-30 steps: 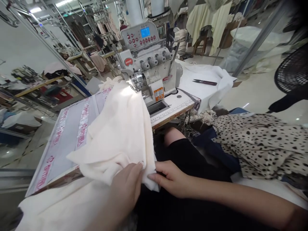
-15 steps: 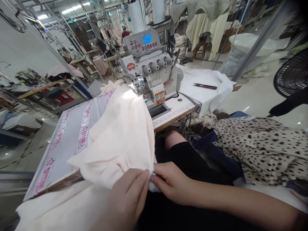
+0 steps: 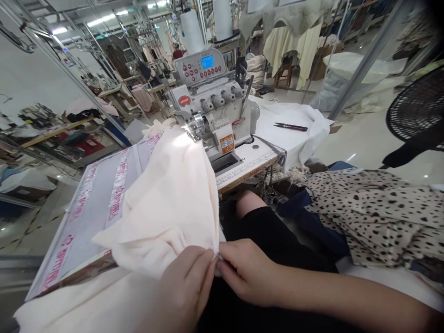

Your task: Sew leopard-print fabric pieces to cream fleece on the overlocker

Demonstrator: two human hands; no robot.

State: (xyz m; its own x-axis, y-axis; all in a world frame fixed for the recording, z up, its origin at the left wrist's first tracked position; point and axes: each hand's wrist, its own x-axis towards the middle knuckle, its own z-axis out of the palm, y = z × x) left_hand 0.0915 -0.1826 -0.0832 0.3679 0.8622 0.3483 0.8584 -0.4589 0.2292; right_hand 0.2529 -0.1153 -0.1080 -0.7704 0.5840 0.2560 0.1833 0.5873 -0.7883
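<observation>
Cream fabric [image 3: 169, 194] runs from the needle area of an overlock sewing machine [image 3: 215, 101] down over the table's front edge towards me. My left hand [image 3: 187, 282] pinches its right edge near the lower end. Right beside it, my right hand [image 3: 246, 273] grips the same edge between thumb and forefinger, the two sets of fingertips almost touching. The edge looks drawn fairly straight between the machine and my hands. More cream fabric [image 3: 79, 300] hangs at the lower left, partly behind my left hand.
Thread snips [image 3: 290, 126] lie on white cloth [image 3: 277, 138] right of the machine. Spotted fabric [image 3: 381, 212] is heaped at my right, below a black fan [image 3: 416, 115]. Plastic with red print covers the table [image 3: 83, 231] at left. Thread cones [image 3: 192, 30] stand behind the machine.
The whole view has shifted slightly, with the machine and table a little further left in the picture. Both hands keep their pinch on the fabric edge.
</observation>
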